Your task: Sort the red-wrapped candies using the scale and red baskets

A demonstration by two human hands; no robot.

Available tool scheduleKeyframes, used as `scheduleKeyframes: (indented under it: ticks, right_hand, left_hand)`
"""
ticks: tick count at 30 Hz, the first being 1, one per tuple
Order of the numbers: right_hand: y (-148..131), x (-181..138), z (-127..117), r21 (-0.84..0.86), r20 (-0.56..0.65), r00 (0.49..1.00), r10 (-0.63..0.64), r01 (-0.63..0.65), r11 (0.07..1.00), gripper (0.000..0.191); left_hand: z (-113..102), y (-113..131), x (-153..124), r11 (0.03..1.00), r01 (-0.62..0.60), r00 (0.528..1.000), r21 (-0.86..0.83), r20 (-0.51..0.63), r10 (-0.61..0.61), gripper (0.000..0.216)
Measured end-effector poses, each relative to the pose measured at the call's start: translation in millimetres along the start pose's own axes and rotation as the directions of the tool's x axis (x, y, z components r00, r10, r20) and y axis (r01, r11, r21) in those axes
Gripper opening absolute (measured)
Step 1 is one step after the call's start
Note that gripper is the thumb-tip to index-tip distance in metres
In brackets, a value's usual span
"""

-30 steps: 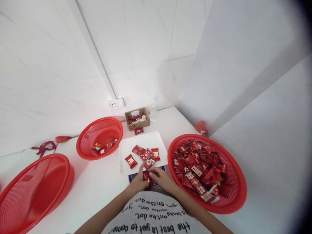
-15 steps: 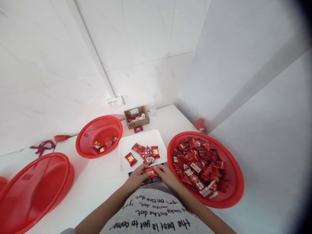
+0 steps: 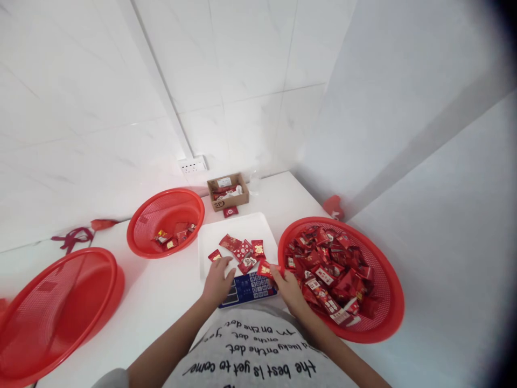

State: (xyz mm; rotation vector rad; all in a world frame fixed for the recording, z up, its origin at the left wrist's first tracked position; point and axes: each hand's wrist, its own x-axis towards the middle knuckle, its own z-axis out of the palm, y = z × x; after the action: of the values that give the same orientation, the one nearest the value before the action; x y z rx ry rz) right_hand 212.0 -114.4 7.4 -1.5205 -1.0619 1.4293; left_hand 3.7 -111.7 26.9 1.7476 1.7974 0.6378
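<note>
My right hand (image 3: 287, 286) pinches a red candy packet (image 3: 266, 268) at the front right corner of the white scale tray (image 3: 210, 237). Several red packets (image 3: 242, 249) lie on that tray. My left hand (image 3: 218, 283) rests with fingers spread over the tray's front edge, next to a red packet (image 3: 214, 255), and holds nothing. The scale's blue keypad (image 3: 254, 286) shows between both hands.
A big red basket (image 3: 388, 318) full of red packets sits at the right. A smaller red basket (image 3: 141, 237) with a few packets stands behind left, stacked red baskets (image 3: 60, 307) at the far left. A small cardboard box (image 3: 226, 190) and a wall socket (image 3: 192, 164) are at the back.
Both hands held one packet together over the keypad. They have parted: the right hand carries the packet up to the tray's right corner, the left hand opens on the tray's front edge.
</note>
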Motion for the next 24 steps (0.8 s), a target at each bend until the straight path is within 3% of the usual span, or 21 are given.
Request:
scheduleKeyframes:
  ticks: [2,6,14,16,19,21,24]
  right_hand:
    - [1.0,1.9,-7.4,-0.006,-0.099,0.995,-0.019,0.019,1.0,0.052]
    - [4.0,3.5,-14.1,0.025,-0.135,0.991,-0.017,0.021,0.999,0.05]
    - [12.3,5.2,-13.0,0.009,-0.109,0.992,-0.061,0.062,0.998,0.051]
    - [12.9,5.0,-13.9,0.009,-0.101,0.992,-0.069,0.07,0.997,0.05]
    - [12.0,4.7,-14.8,0.016,-0.099,0.993,-0.061,0.063,0.998,0.05]
    - [11.2,4.8,-14.7,0.02,-0.094,0.994,-0.052,0.054,0.998,0.05]
    - [11.0,5.5,-14.4,0.016,-0.082,0.995,-0.052,0.054,0.998,0.049]
  left_hand:
    - [-5.1,-13.8,6.6,0.999,-0.004,0.999,0.05,-0.041,0.006,0.032]
    - [-4.9,-28.7,15.0,0.992,-0.04,0.998,0.122,-0.05,0.046,0.025]
    - [16.3,-9.4,15.8,0.961,-0.229,0.973,0.155,0.07,0.221,0.028]
    - [19.8,-7.3,18.6,0.959,-0.202,0.979,0.199,0.019,0.202,0.036]
    - [26.7,-7.2,26.6,0.958,-0.047,0.996,0.282,-0.062,0.067,0.052]
    - [32.9,-5.6,33.7,0.951,0.047,0.998,0.306,-0.056,-0.031,0.059]
    - [41.6,2.7,44.8,0.944,0.045,0.999,0.326,0.013,-0.052,0.066]
